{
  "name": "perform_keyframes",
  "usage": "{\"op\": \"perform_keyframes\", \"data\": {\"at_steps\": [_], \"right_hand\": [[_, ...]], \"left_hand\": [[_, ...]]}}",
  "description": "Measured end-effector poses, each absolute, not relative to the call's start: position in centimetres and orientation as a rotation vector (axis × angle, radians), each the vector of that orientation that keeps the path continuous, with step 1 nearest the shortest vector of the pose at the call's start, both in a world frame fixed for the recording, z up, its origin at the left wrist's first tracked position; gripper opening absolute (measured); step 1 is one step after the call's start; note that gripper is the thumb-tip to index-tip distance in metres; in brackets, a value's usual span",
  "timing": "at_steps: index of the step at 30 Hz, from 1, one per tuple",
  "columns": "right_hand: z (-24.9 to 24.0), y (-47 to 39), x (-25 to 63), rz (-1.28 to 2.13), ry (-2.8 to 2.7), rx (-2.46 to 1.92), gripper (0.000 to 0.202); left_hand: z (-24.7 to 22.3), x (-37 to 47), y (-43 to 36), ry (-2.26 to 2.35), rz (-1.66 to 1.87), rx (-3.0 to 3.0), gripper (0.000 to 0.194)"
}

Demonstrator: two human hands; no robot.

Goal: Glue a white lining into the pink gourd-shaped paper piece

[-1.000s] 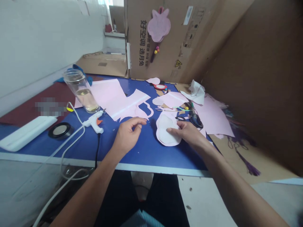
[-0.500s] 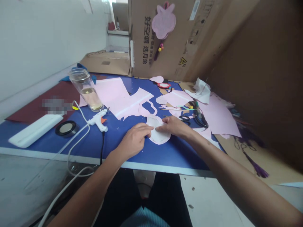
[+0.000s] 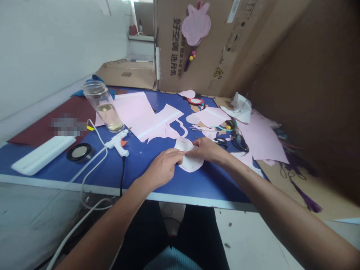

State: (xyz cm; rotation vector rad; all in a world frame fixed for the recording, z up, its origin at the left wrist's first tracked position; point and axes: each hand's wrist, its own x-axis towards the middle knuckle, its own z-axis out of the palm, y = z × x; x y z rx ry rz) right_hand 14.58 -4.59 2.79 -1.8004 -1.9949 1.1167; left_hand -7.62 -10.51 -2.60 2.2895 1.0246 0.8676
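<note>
A rounded pink cutout with a white layer (image 3: 192, 163) on top lies near the front of the blue table, between my hands. My left hand (image 3: 165, 167) is closed at the cutout's left edge, its index finger reaching over the white layer. From the upper right, my right hand (image 3: 207, 150) grips the cutout, with its thumb and fingertips on the white surface. The fingertips of both hands almost meet in the middle. Just beyond my right hand lie black-handled scissors (image 3: 221, 141), and pink sheet scraps (image 3: 157, 125) spread out behind the cutout.
To the left are a white glue gun (image 3: 118, 143) with its cable, a tilted-looking glass jar (image 3: 108, 114) of pale liquid, a tape roll (image 3: 80, 152) and a long white box (image 3: 42, 154). Cardboard (image 3: 208, 71) walls the back, bearing a pink hanging ornament (image 3: 196, 26). A purple tassel (image 3: 306, 197) lies right.
My left fingers have slid a little to the right across the white layer, closer to my right fingertips. My right hand keeps its place on the cutout.
</note>
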Motion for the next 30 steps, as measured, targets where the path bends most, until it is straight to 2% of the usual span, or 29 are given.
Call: {"op": "perform_keyframes", "data": {"at_steps": [8, 12, 14, 17, 19, 22, 26, 30], "right_hand": [[2.8, -4.6, 14.5, 1.053, -2.06, -1.825, 0.022], [2.3, -5.0, 15.8, 0.943, -2.113, -1.695, 0.02], [2.0, -5.7, 16.9, 1.008, -2.035, -1.639, 0.033], [1.6, -7.0, 18.4, 1.188, -1.911, -1.548, 0.072], [1.4, -7.9, 19.1, 1.288, -1.877, -1.452, 0.082], [1.0, -8.7, 19.4, 1.332, -1.854, -1.353, 0.072], [0.2, -8.9, 19.2, 1.14, -1.941, -1.372, 0.05], [-0.1, -8.9, 19.1, 1.052, -2.0, -1.412, 0.05]], "left_hand": [[-2.9, -7.6, -10.4, 1.11, 0.773, 2.319, 0.042], [-3.1, -7.5, -10.2, 1.081, 0.819, 2.303, 0.047], [-3.2, -7.5, -10.1, 1.077, 0.834, 2.3, 0.053], [-3.2, -7.4, -10.0, 1.08, 0.851, 2.271, 0.059], [-3.0, -7.4, -10.0, 1.098, 0.84, 2.246, 0.056], [-2.6, -7.3, -10.1, 1.148, 0.787, 2.23, 0.054], [-2.3, -7.2, -10.3, 1.204, 0.734, 2.211, 0.063], [-2.6, -7.2, -10.3, 1.202, 0.739, 2.227, 0.065]]}}
